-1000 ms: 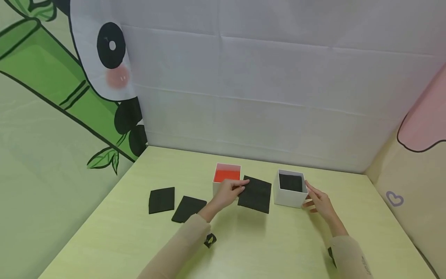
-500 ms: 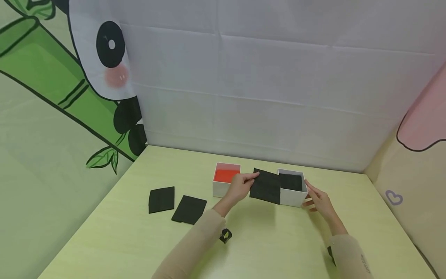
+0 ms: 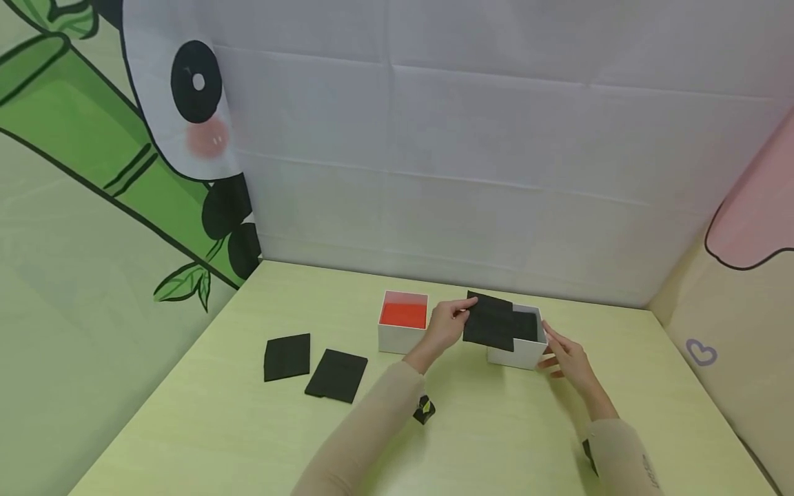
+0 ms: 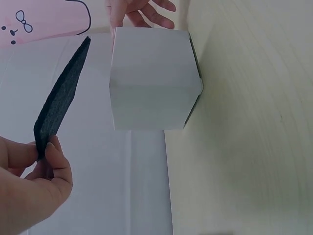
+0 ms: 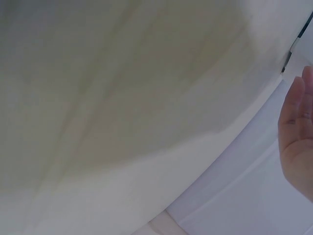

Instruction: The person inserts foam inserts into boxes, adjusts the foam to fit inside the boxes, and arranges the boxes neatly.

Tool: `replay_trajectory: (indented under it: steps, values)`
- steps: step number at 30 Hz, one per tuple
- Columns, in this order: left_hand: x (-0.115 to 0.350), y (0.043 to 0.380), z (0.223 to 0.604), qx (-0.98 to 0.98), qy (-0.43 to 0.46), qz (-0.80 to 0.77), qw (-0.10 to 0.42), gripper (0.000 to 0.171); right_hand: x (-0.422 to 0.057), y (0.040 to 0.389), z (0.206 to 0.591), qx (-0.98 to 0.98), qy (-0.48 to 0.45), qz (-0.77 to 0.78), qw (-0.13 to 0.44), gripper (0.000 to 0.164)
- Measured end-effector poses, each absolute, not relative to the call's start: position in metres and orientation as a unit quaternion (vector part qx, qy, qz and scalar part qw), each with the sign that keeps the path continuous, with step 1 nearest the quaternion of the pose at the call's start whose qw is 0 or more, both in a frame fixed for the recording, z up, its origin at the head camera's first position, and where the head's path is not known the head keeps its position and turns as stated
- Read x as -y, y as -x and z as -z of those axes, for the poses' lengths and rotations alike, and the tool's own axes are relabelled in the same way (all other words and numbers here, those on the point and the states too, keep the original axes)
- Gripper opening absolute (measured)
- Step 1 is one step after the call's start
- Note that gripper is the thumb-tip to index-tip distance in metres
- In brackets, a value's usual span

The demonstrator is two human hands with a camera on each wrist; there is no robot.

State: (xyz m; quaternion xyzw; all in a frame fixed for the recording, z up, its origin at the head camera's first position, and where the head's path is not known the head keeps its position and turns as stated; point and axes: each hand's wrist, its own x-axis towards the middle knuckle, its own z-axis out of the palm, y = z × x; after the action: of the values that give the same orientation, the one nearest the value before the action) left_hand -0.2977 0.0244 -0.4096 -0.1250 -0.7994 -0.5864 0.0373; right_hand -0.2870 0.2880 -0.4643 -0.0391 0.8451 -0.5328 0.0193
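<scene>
One black square [image 3: 287, 357] lies flat on the table [image 3: 205, 441] at the far left, and a second square [image 3: 337, 375] lies just beside it, turned a little; with a gap between them, each is presumably easy to pick up singly. Next stands the red-filled box [image 3: 398, 339], white-walled and uncovered. To its right, a third square [image 3: 489, 322] is held in the air, partly hiding the opening of the black-filled box [image 3: 516, 356], also white. Seen from the left wrist, a gap shows between it and that box. Its hold is near the left edge, probably so that the rest stays free of fingers.

As for the hands, the left hand [image 3: 444, 325] pinches the third square between thumb and fingers. The right hand [image 3: 569, 359] grips nothing: its fingers are loosely extended along the black-filled box's right side, one seeming to touch near the rim, likely to steady it.
</scene>
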Motion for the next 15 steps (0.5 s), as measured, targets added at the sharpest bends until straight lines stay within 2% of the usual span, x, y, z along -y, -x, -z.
replay_trajectory:
  steps: [15]
  values:
    - [-0.056, 0.319, 0.42, 0.778, 0.078, 0.622, 0.03, 0.033, -0.288, 0.288, 0.465, -0.845, 0.035, 0.534, 0.022, 0.047]
